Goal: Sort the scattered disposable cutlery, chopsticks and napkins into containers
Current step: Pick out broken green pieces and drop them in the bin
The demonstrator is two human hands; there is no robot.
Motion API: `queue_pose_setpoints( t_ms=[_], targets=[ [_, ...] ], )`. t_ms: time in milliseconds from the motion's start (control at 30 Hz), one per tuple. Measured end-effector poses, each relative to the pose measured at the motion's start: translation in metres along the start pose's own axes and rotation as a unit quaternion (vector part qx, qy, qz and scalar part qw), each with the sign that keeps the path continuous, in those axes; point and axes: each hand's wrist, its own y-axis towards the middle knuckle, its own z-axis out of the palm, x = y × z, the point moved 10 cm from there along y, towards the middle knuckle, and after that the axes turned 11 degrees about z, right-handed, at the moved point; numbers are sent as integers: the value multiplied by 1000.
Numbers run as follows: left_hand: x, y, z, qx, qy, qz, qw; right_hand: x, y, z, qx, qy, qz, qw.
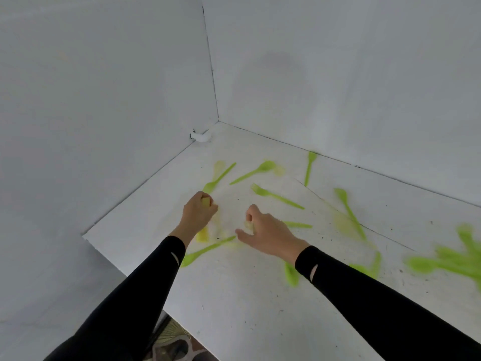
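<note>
Gripping yellow cutlery [202, 235] in your left hand [199, 213], right hand [268, 234] curling over a pale piece [248, 225], grip unclear, you are seemingly just starting: green forks [277, 196] are lying scattered, containers unseen.

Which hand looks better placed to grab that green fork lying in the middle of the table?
Probably the right hand: the green fork lies just beyond it, while the left hand is farther off and grips a yellow utensil.
</note>
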Motion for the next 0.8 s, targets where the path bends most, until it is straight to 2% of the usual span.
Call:
queue_pose_setpoints(
  t_ms=[100, 200, 267, 367, 433, 533, 633, 800],
  targets=[
    [-10, 8, -9, -40, -96, 4, 995, -13, 1, 32, 80, -96, 50, 991],
    [-16, 20, -21, -86, -160, -14, 983, -7, 5, 46, 108, -138, 11, 984],
    [-19, 33, -24, -100, -188, -20, 977, -2, 11, 44, 106, -119, -15, 987],
    [-22, 54, -29, -124, -196, -10, 973, -1, 26, 14, 48, -21, -19, 998],
    [-26, 68, -34, -147, -184, 1, 972, -13, 42, -20, -11, 20, 14, 1000],
    [-32, 92, -35, -150, -153, 28, 976, -44, 71, -64, -86, -23, 86, 992],
    [-32, 119, -29, -117, -53, 41, 991, -77, 98, -96, -152, -52, 146, 976],
    [-26, 148, -3, -42, 64, 36, 996, -106, 132, -112, -203, -47, 201, 957]
  ],
)
